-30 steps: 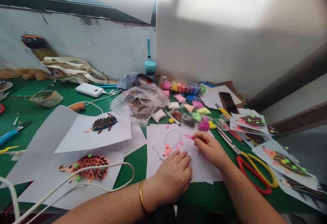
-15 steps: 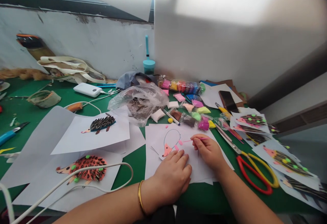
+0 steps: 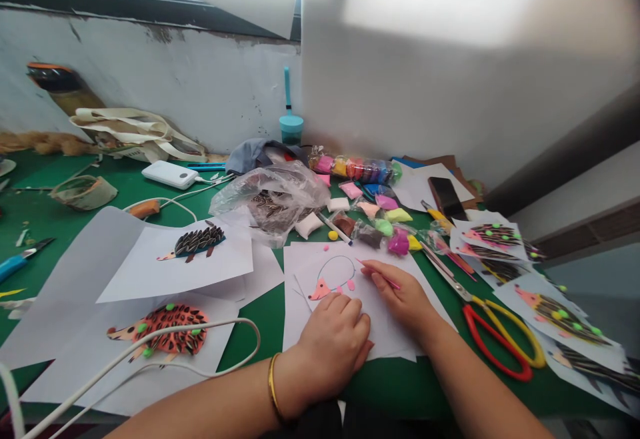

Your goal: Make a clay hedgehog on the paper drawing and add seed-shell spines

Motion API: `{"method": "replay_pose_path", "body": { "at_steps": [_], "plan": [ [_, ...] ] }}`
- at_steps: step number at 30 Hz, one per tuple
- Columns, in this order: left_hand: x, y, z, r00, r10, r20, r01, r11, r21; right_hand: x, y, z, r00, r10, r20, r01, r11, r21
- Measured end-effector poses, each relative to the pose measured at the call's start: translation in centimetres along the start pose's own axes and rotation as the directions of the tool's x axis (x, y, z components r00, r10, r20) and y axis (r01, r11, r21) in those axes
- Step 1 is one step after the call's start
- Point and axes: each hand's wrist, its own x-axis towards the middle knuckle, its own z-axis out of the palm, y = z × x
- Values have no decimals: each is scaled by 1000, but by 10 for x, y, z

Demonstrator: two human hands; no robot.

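A white sheet of paper (image 3: 400, 332) lies before me with a drawn outline of a hedgehog's body. Its face is pink clay (image 3: 320, 289) with a dark eye and nose. Two small pink clay pieces (image 3: 351, 285) sit at the outline's lower edge. My left hand (image 3: 335, 335) rests on the sheet below the face, fingers lying on the paper and slightly bent, holding nothing. Between thumb and fingers, my right hand (image 3: 400, 292) grips a thin pink clay tool (image 3: 394, 283), its tip pointing left near the outline's right side.
Scissors (image 3: 475, 299) with red and yellow handles lie right, beside finished hedgehog pictures (image 3: 565, 312). Bagged clay lumps (image 3: 385, 227) and a plastic bag of striped seeds (image 3: 275, 202) lie behind the sheet. At left are more hedgehog pictures (image 3: 173, 332), crossed by a white cable (image 3: 220, 324).
The sheet with the drawing has turned and shifted slightly left. My right hand has drawn the pink tool's tip away from the small pink pieces and changed its angle.
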Motion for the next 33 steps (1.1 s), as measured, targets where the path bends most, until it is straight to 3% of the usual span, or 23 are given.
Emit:
{"method": "replay_pose_path", "body": {
  "at_steps": [7,12,18,23,33],
  "plan": [
    [0,-1,-3,997,-61,41,57,995,84,-5,-5,-2,995,-103,6,102,974,-204],
    [-1,-1,-6,994,-84,66,76,990,116,-6,-4,-3,999,-41,-21,39,996,-82],
    [-4,-2,-3,997,-48,68,39,991,127,0,0,-2,996,-82,34,80,995,57],
    [-4,-2,0,998,-32,57,25,993,119,2,5,0,998,34,49,-37,998,56],
    [-2,-2,-1,998,-25,64,18,994,108,4,6,-1,998,49,48,-53,996,73]
  ]
}}
